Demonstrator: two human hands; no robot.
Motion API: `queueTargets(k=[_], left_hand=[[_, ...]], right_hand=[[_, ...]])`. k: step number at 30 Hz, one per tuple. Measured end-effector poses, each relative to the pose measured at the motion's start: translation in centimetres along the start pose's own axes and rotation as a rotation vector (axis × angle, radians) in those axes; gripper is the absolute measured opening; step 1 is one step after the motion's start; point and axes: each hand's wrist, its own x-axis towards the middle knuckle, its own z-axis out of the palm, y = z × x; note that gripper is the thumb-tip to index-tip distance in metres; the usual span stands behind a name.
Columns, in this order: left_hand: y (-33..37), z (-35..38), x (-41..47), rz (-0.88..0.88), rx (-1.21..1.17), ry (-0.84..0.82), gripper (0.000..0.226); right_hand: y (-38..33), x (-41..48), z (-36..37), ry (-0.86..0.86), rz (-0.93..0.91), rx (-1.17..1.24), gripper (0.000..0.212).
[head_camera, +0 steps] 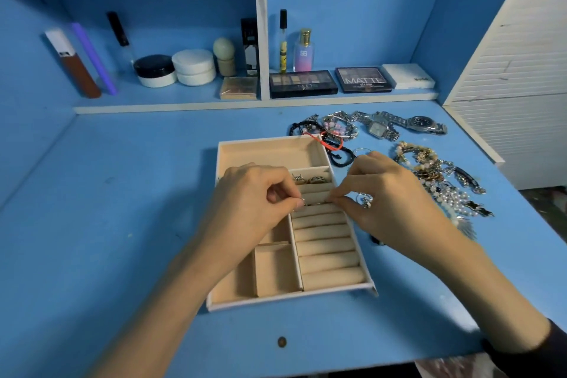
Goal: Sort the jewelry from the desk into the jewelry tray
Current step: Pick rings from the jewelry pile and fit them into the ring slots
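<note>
Fingers (296,201) of the left hand (254,193) and of the right hand (383,193) are curled and pinch the two ends of a small thin metal piece (313,203). They hold it just over the far end of the padded ring rolls (325,242) in the beige velvety jewelry tray (276,140). Whether it is a ring or an earring is too small to tell. A little silver hoop with a charm (365,201) also hangs at the right hand's curled fingers.

The step looks like seating that piece in a slot between two rolls. Done well, it would go in edge-on, pressed straight down until the soft rolls close on it, with the spare hoop kept out of the slot.

The rolls are plump, matte and yielding; the dividers are stiff and straight. A small compartment (310,178) just beyond the rolls already holds a few metallic bits. Most of the jewelry lies on the blue table (122,193) to the right of the tray:
- steel link watches (411,124), hard and slippery
- glossy bead bracelets (334,129)
- a tangled heap of pearl and gold chains (438,175), likely to snag
- a black woven cord (340,158), beside a red cord (331,141) that lies over the tray's far corner
</note>
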Motion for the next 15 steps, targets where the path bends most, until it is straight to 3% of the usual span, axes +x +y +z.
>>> queueTargets(k=[6, 15], left_hand=[[0.3, 0.3, 0.0, 0.014, 0.049, -0.012, 0.017], [0.6, 0.6, 0.1, 0.064, 0.125, -0.043, 0.016]], right_hand=[[-1.3, 0.4, -0.3, -0.04, -0.061, -0.223, 0.008], [-1.9, 0.8, 0.3, -0.093, -0.018, -0.285, 0.017]])
